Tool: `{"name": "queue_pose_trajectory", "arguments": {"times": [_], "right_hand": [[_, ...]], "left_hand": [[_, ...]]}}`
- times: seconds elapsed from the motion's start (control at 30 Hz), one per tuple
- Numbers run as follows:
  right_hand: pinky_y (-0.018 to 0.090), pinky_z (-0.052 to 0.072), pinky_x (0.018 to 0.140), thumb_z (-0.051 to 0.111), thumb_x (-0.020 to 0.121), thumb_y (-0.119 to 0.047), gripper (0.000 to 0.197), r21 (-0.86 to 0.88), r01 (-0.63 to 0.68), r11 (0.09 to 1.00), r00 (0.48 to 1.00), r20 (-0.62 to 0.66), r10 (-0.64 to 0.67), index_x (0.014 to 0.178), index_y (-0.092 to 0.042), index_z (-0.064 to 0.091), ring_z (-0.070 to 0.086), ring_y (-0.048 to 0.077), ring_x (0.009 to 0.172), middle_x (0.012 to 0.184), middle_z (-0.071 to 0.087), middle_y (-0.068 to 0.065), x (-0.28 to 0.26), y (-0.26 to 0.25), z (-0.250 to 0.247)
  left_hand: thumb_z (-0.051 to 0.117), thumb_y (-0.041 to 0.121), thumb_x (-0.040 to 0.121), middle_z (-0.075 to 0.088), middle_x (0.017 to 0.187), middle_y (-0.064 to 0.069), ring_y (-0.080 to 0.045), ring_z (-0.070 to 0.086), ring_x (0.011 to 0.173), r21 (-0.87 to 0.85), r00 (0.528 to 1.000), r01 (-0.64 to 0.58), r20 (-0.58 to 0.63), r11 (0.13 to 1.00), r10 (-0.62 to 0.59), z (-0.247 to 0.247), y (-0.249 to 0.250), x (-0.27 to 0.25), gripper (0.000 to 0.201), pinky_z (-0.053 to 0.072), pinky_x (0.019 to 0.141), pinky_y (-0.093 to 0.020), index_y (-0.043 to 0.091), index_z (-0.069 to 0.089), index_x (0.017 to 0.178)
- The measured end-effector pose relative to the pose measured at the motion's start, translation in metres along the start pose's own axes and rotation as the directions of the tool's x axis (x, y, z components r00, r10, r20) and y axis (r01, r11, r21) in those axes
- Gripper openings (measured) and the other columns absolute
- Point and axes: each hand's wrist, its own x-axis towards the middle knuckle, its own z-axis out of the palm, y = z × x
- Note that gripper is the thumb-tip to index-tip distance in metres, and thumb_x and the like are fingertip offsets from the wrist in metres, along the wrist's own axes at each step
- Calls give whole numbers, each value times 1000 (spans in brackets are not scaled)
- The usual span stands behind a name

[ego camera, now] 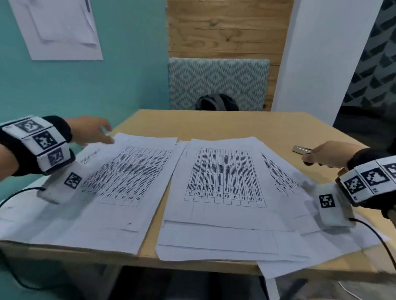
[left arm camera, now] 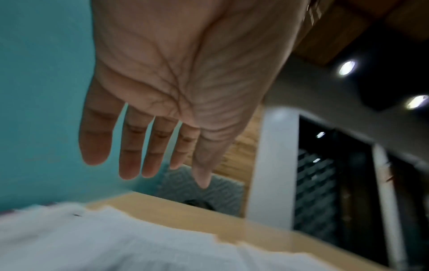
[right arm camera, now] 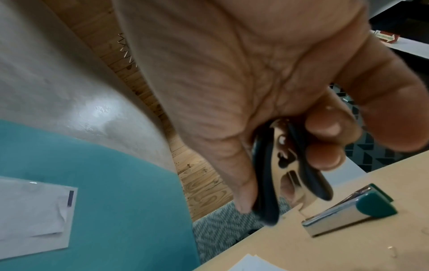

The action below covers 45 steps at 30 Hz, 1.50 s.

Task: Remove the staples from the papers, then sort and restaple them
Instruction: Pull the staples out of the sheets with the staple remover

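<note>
Two loose stacks of white printed table sheets (ego camera: 216,179) cover the near half of a pale wooden table (ego camera: 216,123), their lower edges at its front edge. The left hand (left arm camera: 176,77) hovers with fingers spread and empty over the left stack's far corner. The right hand (right arm camera: 267,95) pinches a dark-handled metal staple remover (right arm camera: 287,165) near the table's right edge, just beside a chrome stapler with a green cap (right arm camera: 348,210). The paper looks light, limp and prone to sliding (best pinned flat near the stapled corner). No containers are visible.

Staple remover (right arm camera: 287,165) in right hand (right arm camera: 243,82)
</note>
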Motion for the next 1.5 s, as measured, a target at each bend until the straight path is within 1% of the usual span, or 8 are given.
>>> {"name": "queue_pose_trajectory", "arguments": {"times": [0.17, 0.3, 0.47, 0.6, 0.83, 1.13, 1.3, 1.5], "right_hand": [[30, 35, 66, 52, 92, -38, 33, -106, -26, 994, 999, -22, 24, 97, -6, 61, 51, 25, 77, 82, 55, 7, -1, 0, 1], [29, 37, 73, 47, 95, -29, 37, -40, 64, 997, 998, 30, -63, 118, -3, 60, 49, 28, 95, 120, 57, 17, -21, -14, 0], [25, 42, 67, 44, 97, -38, 47, 126, 197, 972, 977, 62, -206, 138, -15, 44, 47, 19, 85, 103, 54, 2, -33, -40, 6], [21, 31, 54, 36, 99, -40, 40, 18, 302, 953, 945, 123, -301, 98, -5, 55, 37, 16, 58, 67, 40, 4, -37, -65, 11], [20, 43, 58, 37, 99, -41, 41, 21, 458, 889, 835, 334, -438, 116, -8, 55, 55, 18, 67, 77, 54, 5, -40, -83, 25], [23, 46, 60, 39, 98, -40, 28, 52, 469, 882, 826, 328, -459, 108, -20, 56, 54, 12, 61, 75, 56, 3, -37, -84, 23], [26, 42, 58, 40, 97, -43, 31, 212, 485, 848, 836, 171, -521, 89, -18, 58, 47, 15, 59, 72, 51, 2, -32, -82, 4], [21, 34, 50, 44, 94, -47, 34, 749, 403, 526, 869, -133, -477, 89, -19, 64, 38, 6, 41, 60, 56, -8, -28, -96, -19]], "left_hand": [[52, 26, 93, 60, 109, 0, -14, 55, 98, -319, 895, -168, 348, 933, 280, 26, 80, -65, 26, 46, 73, -24, 17, 57, 117], [44, 39, 96, 49, 133, -2, -22, 48, 121, 83, 819, -309, 530, 948, 220, 78, 109, -91, 45, 42, 100, -34, 22, 39, 137], [31, 41, 99, 51, 131, -14, -28, 46, 120, 172, 874, -267, 459, 948, 162, 98, 102, -98, 45, 38, 91, -30, 9, 42, 129], [34, 40, 99, 54, 123, -12, -26, 49, 113, 143, 932, -227, 319, 963, 173, 95, 117, -78, 44, 38, 88, -27, 5, 51, 121], [68, 52, 76, 45, 58, -3, -14, 40, 50, 136, 949, -107, 309, 985, 61, 102, 143, -27, 53, 32, 51, -24, 11, 39, 58], [81, 25, 70, 47, 63, -7, -21, 44, 58, -218, 950, 63, 311, 974, 8, 106, 134, -10, 42, 38, 60, -27, 9, 42, 61], [67, 16, 84, 43, 64, -4, -18, 37, 55, -565, 989, 23, 136, 825, 65, 91, 143, -8, 24, 32, 51, -23, 7, 48, 72], [61, 1, 85, 50, 64, -9, -14, 48, 41, -923, 979, -131, -62, 362, 196, 70, 165, -18, 27, 39, 44, -17, 11, 47, 64]]}}
